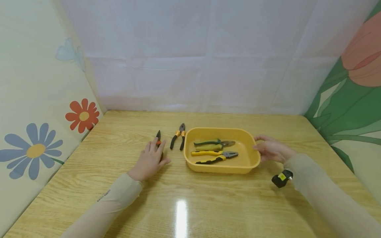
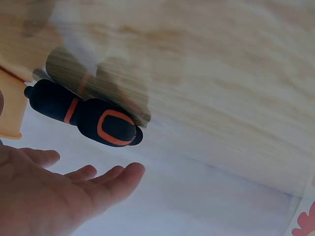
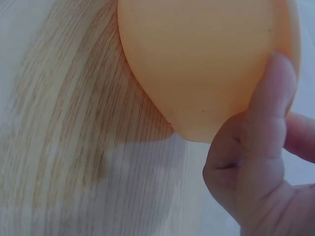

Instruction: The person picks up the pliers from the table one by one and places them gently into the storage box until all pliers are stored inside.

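My left hand (image 1: 149, 162) hovers, fingers spread, over pliers with black-and-orange handles (image 2: 83, 113). In the left wrist view a gap shows between the fingers and those handles. The pliers' dark pointed tip (image 1: 158, 134) shows past my fingers in the head view; the rest is mostly covered. My right hand (image 1: 272, 149) grips the right end of a yellow plastic basin (image 1: 221, 169), the thumb (image 3: 270, 108) against its wall near the rim. Inside lie pliers with yellow-and-black handles (image 1: 209, 153) and pliers with green-and-yellow handles (image 1: 208, 143), their jaws toward the right.
Between my left hand and the basin lie pliers with black-and-orange handles (image 1: 178, 135), handles spread. A small black object with a yellow-green patch (image 1: 281, 178) shows beside my right cuff. The wooden table (image 1: 226, 205) meets a white cloth backdrop (image 1: 193, 82) and flowered side panels.
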The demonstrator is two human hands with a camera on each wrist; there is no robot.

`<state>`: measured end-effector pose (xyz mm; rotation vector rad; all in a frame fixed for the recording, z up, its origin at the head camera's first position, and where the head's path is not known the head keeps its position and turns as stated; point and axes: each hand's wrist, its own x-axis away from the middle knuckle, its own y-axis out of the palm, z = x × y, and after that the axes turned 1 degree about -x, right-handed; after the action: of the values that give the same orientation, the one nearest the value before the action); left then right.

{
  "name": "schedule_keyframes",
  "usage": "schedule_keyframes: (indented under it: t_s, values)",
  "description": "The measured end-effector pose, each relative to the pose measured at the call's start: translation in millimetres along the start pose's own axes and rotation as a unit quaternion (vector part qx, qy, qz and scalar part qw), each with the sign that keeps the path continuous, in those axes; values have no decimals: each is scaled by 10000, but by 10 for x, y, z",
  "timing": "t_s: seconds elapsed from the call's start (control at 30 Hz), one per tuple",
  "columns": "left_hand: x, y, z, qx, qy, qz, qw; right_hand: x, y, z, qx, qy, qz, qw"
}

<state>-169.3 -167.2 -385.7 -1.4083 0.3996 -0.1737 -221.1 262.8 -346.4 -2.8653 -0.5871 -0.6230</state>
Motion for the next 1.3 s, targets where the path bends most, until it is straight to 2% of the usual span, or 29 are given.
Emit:
schedule_keyframes:
  t_s: [0.37,0.6,0.77,1.03,1.17,1.3]
  values:
    - [-51,-9,-45,214,-528,-869,9946,-3,-17,12,-12,-8,-8,10000]
    - [-95,0,-91,152,-719,-1195,9901,10,-4,6,-42,13,14,10000]
    - [-116,17,-116,328,-790,-1382,9867,8,1,-1,-63,32,28,10000]
    - [-197,-22,-104,613,-1050,-1869,9748,9,8,9,-66,-45,12,10000]
    - [-246,-71,-109,572,-1001,-1931,9744,17,15,10,-159,-64,-3,9999]
    - [-268,-90,-116,375,-833,-1722,9808,19,23,15,-227,-84,-8,9997]
